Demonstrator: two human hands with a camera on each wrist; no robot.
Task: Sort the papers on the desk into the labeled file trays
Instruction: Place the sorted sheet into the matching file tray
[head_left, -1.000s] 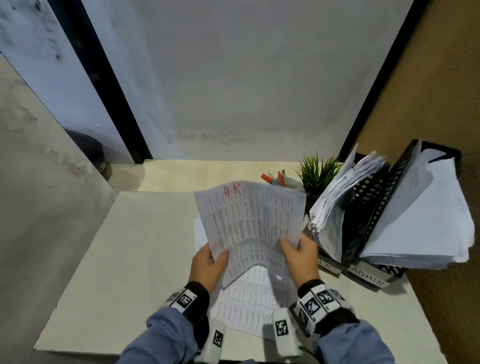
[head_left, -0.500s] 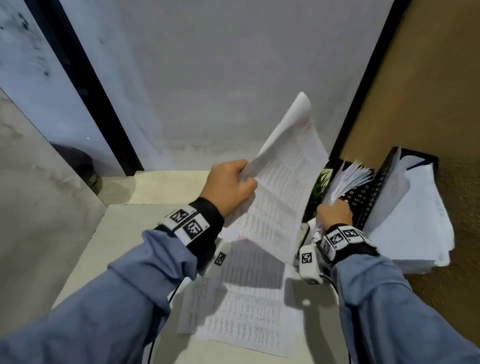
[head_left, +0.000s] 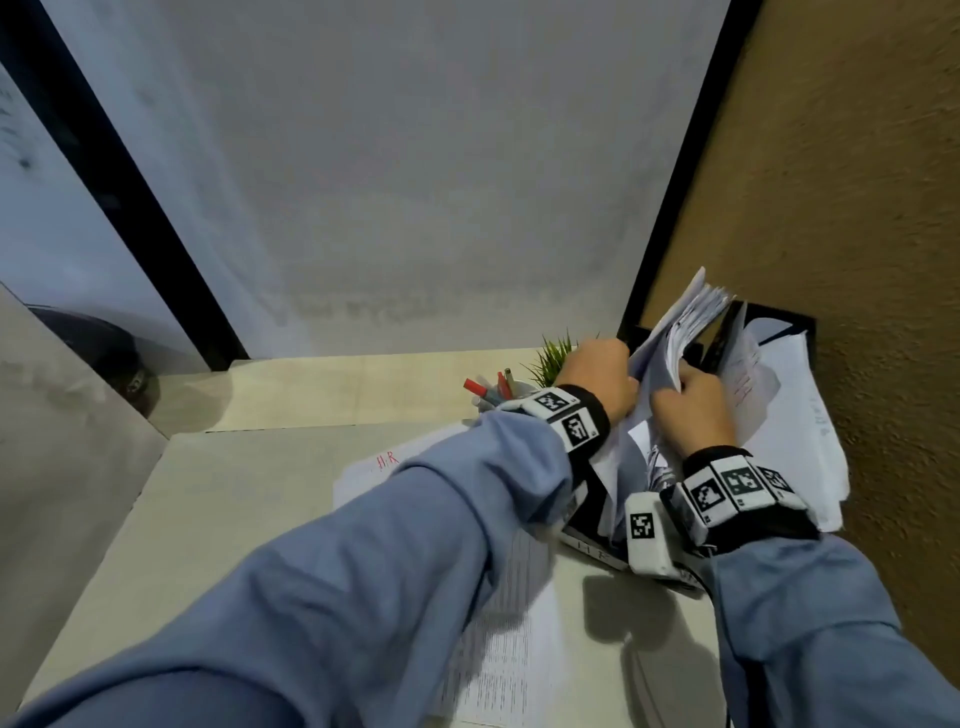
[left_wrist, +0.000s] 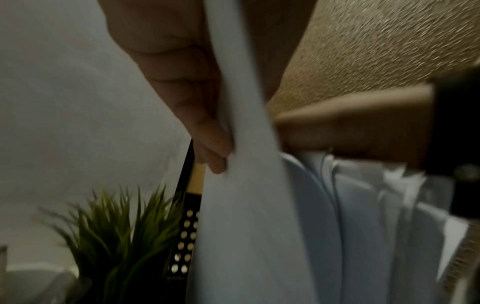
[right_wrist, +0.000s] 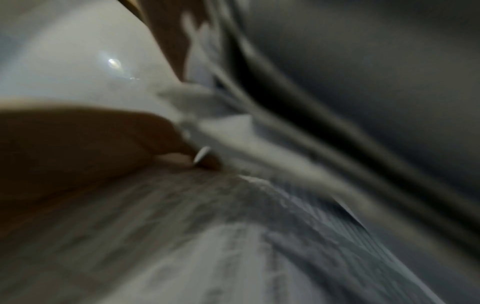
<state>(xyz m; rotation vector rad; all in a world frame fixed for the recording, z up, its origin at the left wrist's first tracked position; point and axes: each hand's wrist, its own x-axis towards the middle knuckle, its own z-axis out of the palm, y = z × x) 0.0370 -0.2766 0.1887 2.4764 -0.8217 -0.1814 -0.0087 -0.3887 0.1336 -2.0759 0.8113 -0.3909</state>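
My left hand (head_left: 602, 376) pinches a white sheet (head_left: 647, 358) by its edge and holds it upright at the near slot of the black mesh file tray (head_left: 724, 332). In the left wrist view the left hand (left_wrist: 221, 158) has its fingers curled on the sheet (left_wrist: 246, 195), beside the tray's mesh wall (left_wrist: 185, 236). My right hand (head_left: 688, 408) grips the stack of filed papers (head_left: 693, 322) in that slot and leans it to the right. The right wrist view is blurred; a thumb (right_wrist: 161, 135) lies on printed paper. More printed papers (head_left: 374, 467), the top one marked HR in red, lie on the desk under my left arm.
A small green plant (head_left: 558, 356) and a cup of pens (head_left: 493, 389) stand just left of the tray. The tray's front carries a white label (head_left: 592, 551). A second slot further right holds loose sheets (head_left: 795, 415) against the brown wall. The desk's left part (head_left: 234, 493) is bare.
The sheet was held in both hands, then carried right in my left hand alone, and now stands at the tray slot. My right hand went to the filed stack and holds it aside.
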